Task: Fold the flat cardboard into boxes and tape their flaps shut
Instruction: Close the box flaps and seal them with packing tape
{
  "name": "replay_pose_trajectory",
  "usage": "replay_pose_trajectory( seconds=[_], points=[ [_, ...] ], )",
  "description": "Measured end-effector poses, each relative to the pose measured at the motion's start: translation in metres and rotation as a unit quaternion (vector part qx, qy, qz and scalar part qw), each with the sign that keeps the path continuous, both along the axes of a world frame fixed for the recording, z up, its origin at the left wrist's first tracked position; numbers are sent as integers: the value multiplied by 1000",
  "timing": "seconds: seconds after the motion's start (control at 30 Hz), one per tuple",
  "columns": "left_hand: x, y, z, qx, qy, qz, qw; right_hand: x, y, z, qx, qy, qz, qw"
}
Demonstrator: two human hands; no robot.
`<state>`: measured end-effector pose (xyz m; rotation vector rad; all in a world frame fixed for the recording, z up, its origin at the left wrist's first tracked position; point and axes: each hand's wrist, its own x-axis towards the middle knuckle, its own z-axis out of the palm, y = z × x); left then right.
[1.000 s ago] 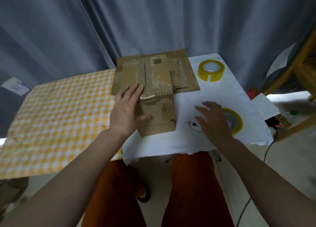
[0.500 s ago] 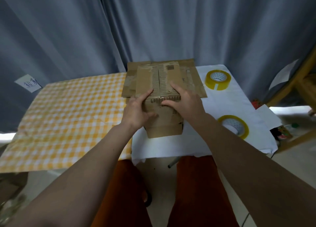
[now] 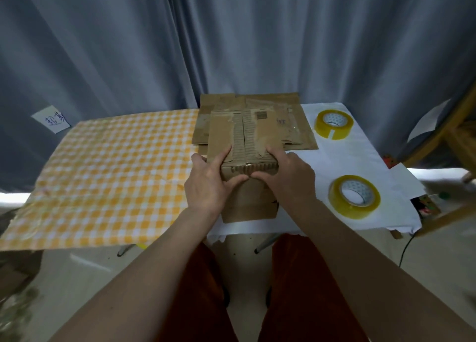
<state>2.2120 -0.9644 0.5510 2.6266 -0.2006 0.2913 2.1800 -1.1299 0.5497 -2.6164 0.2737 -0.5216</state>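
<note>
A brown cardboard box [image 3: 247, 135] with torn, ridged top flaps stands on the white cloth in front of me. My left hand [image 3: 210, 182] grips its near left corner, fingers laid on the top flap and thumb on the front face. My right hand [image 3: 286, 176] grips the near right corner the same way, and the two thumbs almost meet on the front. Behind the box lies a stack of flat cardboard [image 3: 296, 120]. Two yellow tape rolls lie to the right, one far [image 3: 333, 124] and one near [image 3: 355, 197].
A yellow checked cloth [image 3: 110, 176] covers the table to the left, a white cloth [image 3: 365, 161] the right part. Grey curtains hang behind. A wooden frame [image 3: 453, 135] stands at far right, with small items and a cable on the floor below it.
My right hand left the near tape roll and came onto the box's right corner. My left hand shifted from lying flat on the cardboard to gripping the left corner. The box now stands up.
</note>
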Motion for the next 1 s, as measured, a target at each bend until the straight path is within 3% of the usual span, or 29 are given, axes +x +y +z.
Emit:
replay_pose_trajectory(
  seconds=[0.3,0.43,0.53,0.6,0.9,1.0],
  points=[
    [18,10,19,7,63,-64,996,-9,-11,16,42,45,90,994],
    [24,0,23,62,35,-72,995,-18,0,24,-25,9,74,997],
    [26,-2,15,89,49,-55,993,-22,18,33,-91,-69,192,975],
    [26,-2,10,98,45,-54,993,-20,29,33,-112,-28,264,958],
    [24,0,9,109,53,-67,990,47,28,37,-138,79,222,962],
    [24,2,10,150,22,-88,985,53,32,39,-142,81,220,962]
  ],
)
